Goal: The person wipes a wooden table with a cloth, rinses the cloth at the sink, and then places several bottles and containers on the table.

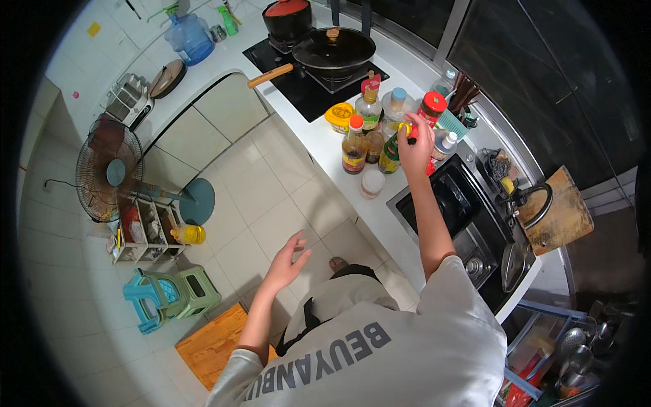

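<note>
My right hand (418,145) reaches over a cluster of condiment containers on the counter. Its thumb and fingers are at the yellow cap (405,128) of a green bottle (390,154); whether they grip it is not clear. Nearby stand a brown sauce bottle with an orange cap (354,147), a small brown jar (375,146), a white-lidded jar (373,183), a yellow tub (339,117) and a red-lidded jar (433,106). My left hand (286,264) hangs above the tiled floor, fingers apart and holding nothing.
A lidded pan (333,48) and a red-lidded pot (287,20) sit on the black cooktop (310,102). Right of the containers is a dark sink (470,224), with a wooden cutting board (557,213) behind. A standing fan (116,173) and plastic stools (178,295) occupy the left side.
</note>
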The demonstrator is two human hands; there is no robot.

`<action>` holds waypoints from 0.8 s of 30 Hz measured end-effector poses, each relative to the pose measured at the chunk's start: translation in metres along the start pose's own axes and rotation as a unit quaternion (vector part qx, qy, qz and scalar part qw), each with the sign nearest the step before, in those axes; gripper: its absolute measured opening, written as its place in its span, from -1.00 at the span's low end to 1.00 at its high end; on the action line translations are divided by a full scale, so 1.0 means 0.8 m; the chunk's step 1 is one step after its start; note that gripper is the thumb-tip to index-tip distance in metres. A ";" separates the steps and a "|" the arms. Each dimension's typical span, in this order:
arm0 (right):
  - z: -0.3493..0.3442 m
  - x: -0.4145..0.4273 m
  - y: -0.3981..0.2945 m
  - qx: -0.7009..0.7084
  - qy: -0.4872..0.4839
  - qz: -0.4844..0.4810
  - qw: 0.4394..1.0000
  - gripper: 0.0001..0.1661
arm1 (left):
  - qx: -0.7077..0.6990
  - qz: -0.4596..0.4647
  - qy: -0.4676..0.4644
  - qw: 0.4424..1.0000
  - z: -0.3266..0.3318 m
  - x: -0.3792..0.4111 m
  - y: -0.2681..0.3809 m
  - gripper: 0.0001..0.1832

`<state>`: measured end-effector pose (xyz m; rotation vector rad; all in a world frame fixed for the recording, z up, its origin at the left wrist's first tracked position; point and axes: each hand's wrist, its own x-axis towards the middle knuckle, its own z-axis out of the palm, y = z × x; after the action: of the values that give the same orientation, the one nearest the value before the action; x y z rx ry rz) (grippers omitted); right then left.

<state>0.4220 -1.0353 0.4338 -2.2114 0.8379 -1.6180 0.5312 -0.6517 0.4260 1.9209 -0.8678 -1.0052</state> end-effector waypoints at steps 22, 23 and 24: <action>0.155 0.107 0.083 -0.071 -0.408 0.081 0.907 -0.33 | -0.020 -0.124 0.163 0.979 -0.100 -0.062 -0.106 -0.46; 0.155 0.108 0.084 -0.081 -0.409 0.083 0.905 -0.40 | -0.016 -0.126 0.173 0.977 -0.102 -0.066 -0.106 -0.46; 0.153 0.110 0.085 -0.090 -0.409 0.085 0.904 -0.45 | -0.012 -0.127 0.182 0.975 -0.104 -0.071 -0.104 -0.47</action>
<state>0.5347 -1.1555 0.4242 -2.5084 0.8874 -0.4275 0.5951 -0.5398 0.4044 2.1431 -0.4073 -0.7632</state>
